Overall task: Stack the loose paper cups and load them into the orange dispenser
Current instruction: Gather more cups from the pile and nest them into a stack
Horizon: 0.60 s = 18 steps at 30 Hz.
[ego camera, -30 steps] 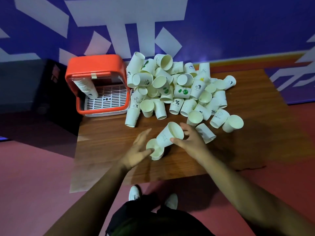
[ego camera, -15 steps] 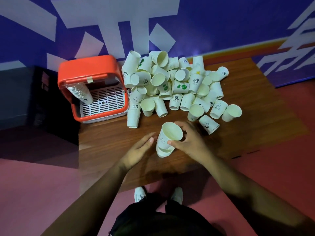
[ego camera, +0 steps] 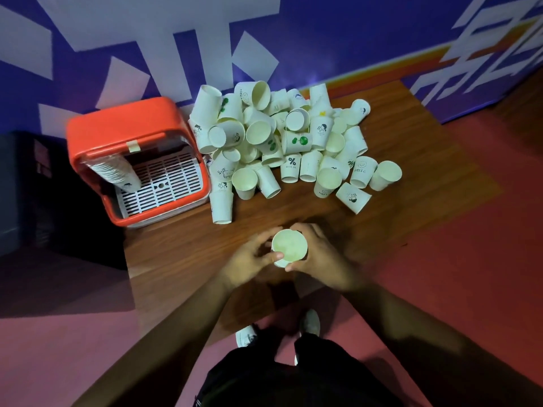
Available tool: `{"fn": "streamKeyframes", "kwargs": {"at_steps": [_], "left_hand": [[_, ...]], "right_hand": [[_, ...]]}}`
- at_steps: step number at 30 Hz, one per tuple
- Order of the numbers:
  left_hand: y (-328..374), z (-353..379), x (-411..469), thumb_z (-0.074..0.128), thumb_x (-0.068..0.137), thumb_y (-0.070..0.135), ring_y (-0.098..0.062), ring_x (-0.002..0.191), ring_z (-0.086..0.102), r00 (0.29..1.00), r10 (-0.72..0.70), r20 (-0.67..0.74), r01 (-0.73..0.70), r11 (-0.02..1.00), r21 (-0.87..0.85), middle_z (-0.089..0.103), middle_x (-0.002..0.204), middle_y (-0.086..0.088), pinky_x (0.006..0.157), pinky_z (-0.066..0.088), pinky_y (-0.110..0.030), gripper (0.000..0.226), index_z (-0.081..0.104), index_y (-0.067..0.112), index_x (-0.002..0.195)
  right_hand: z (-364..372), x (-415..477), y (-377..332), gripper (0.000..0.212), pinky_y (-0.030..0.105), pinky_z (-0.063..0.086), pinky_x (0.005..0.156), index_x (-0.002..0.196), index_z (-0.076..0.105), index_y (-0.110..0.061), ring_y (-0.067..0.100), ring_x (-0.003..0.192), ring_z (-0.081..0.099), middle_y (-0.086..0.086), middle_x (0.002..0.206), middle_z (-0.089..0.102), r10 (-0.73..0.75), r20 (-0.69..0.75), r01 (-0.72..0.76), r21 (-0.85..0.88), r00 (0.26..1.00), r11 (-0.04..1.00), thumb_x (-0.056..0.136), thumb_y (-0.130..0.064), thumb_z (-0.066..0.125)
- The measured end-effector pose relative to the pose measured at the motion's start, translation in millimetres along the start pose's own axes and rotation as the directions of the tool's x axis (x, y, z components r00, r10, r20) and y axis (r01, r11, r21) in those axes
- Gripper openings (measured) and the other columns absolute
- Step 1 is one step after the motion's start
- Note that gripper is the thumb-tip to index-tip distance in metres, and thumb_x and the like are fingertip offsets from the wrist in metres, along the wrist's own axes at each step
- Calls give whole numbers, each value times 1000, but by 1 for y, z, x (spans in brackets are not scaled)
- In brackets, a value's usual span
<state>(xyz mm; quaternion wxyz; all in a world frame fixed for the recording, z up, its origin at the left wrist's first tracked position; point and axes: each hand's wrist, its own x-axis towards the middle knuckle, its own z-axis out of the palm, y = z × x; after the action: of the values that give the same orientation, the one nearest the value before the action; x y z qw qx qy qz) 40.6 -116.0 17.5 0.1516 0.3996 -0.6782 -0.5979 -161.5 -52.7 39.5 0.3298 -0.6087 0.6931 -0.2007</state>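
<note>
A short stack of white paper cups (ego camera: 289, 248), mouth up, is held between both hands above the wooden table's near part. My left hand (ego camera: 252, 258) grips its left side with the thumb on the wall; my right hand (ego camera: 320, 254) wraps its right side. A big heap of loose paper cups (ego camera: 282, 142) lies at the table's back, many on their sides. The orange dispenser (ego camera: 129, 133) stands at the back left, open toward me, with a slanted stack of cups (ego camera: 114, 171) inside on its white grid.
The wooden table (ego camera: 411, 177) ends near my hands and at the right over a red floor. A blue and white wall rises behind the heap. A dark box stands left of the dispenser. My shoes (ego camera: 308, 324) show below the table's edge.
The tilted cup in my right hand went down into the cup by my left hand. Both hands then closed around the nested cups, which now stand upright.
</note>
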Motion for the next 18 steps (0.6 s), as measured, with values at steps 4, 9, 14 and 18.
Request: {"fn": "streamKeyframes", "kwargs": {"at_steps": [4, 9, 14, 18], "left_hand": [[-2, -1, 3, 76, 86, 30, -2, 115, 55, 1000, -3, 10, 2, 998, 58, 56, 134, 3, 101, 46, -25, 55, 51, 44, 133], [8, -13, 17, 72, 89, 35, -15, 115, 59, 994, -75, -79, 81, 994, 78, 60, 124, -2, 101, 49, -32, 46, 55, 34, 132], [46, -14, 64, 65, 96, 31, -13, 110, 62, 982, -64, -175, 85, 990, 115, 62, 121, 0, 95, 51, -30, 30, 59, 27, 124], [78, 11, 120, 64, 94, 37, -15, 105, 63, 984, -39, -175, 86, 961, 264, 61, 119, 0, 95, 52, -35, 34, 60, 21, 123]], "right_hand": [[3, 1, 11, 91, 34, 42, 99, 136, 38, -35, 11, 123, 41, -5, 133, 42, 28, 72, -33, 59, 997, 998, 61, -30, 89], [-21, 4, 31, 98, 31, 38, 106, 145, 27, -43, 7, 131, 37, -8, 147, 31, 21, 217, -42, 90, 976, 995, 65, -49, 83], [-77, 24, 76, 73, 36, 50, 97, 138, 42, -32, 11, 119, 51, -2, 139, 41, 217, 53, -223, 154, 975, 963, 76, -49, 76], [-117, 52, 121, 62, 37, 42, 103, 131, 50, -8, 29, 120, 50, 16, 132, 46, 311, -156, -314, 9, 937, 949, 80, -31, 77]]}}
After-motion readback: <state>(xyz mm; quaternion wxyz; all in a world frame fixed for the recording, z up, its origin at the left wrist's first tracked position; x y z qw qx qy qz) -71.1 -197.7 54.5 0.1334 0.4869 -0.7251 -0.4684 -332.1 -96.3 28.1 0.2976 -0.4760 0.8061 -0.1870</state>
